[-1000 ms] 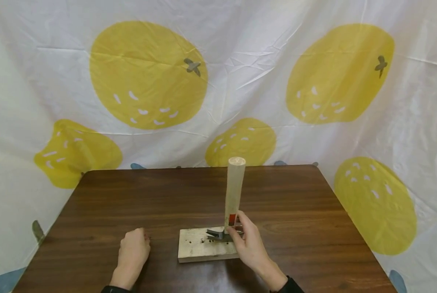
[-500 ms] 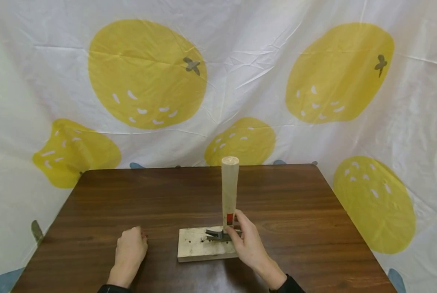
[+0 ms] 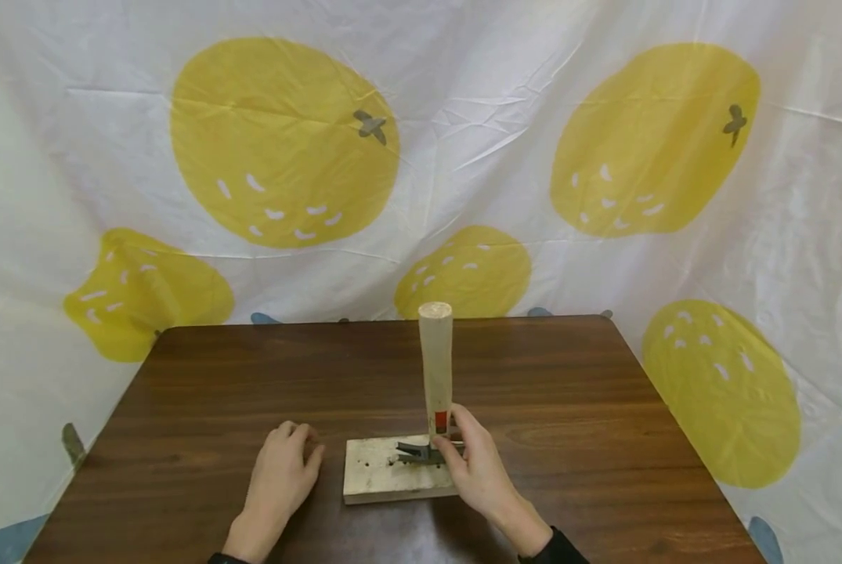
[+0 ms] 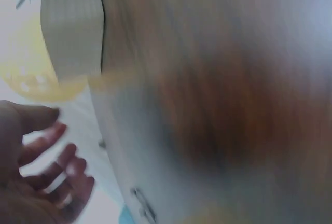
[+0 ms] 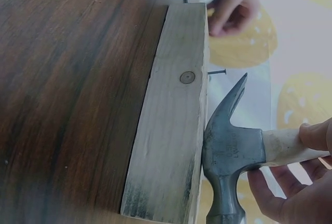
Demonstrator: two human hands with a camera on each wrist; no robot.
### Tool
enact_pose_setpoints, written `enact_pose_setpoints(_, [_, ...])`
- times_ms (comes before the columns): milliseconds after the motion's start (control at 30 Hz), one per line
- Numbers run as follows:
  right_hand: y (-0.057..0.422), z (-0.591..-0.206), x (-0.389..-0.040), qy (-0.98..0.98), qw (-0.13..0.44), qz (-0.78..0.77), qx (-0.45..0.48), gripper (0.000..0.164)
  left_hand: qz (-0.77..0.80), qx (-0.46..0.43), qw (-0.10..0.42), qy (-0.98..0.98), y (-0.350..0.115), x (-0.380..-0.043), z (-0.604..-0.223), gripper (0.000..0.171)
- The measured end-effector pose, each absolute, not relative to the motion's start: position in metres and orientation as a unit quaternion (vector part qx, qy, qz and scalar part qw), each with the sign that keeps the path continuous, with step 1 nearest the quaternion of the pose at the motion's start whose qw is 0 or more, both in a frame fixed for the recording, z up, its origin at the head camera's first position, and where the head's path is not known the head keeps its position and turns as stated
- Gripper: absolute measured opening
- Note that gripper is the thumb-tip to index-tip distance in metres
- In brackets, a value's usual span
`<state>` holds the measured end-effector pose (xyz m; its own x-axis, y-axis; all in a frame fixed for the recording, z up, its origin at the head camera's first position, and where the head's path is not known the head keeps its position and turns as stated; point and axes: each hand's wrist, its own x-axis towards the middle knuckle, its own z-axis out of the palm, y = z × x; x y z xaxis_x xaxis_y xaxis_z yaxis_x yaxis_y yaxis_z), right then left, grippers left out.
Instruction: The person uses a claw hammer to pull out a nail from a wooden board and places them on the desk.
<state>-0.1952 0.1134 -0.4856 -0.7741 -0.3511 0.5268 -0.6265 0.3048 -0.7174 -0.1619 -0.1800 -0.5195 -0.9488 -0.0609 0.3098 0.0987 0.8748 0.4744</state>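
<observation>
The bare left hand [image 3: 280, 474] and the bare right hand [image 3: 480, 466] both have slim fingers [image 5: 265, 195]. The right sleeve [image 3: 556, 548] is black and plain, and it stops by the wrist [image 3: 522, 525]. The left sleeve [image 3: 226, 558] is black too, but only a thin bit shows, low in the head view.

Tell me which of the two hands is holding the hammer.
The right hand: it grips the hammer on its pale handle, close to the metal head. The left hand, beside the wooden block, holds nothing visible.
</observation>
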Motion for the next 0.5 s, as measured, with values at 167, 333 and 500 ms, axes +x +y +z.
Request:
enact_pose_setpoints(167, [0.113,-0.483,-0.195,-0.807,0.138,0.486,0.305,0.044,-0.32,-0.104,0.185,-0.923,-0.152,-0.165,-0.524,0.009])
enact_pose_setpoints(333, [0.112,-0.479,-0.195,-0.814,0.128,0.475,0.309,0.045,-0.321,-0.19,0.212,-0.903,-0.141,-0.166,-0.526,0.016])
enact_pose_setpoints(500, [0.11,-0.477,-0.196,-0.818,0.131,0.46,0.32,0.043,-0.305,-0.23,0.179,-0.907,-0.138,-0.166,-0.527,0.022])
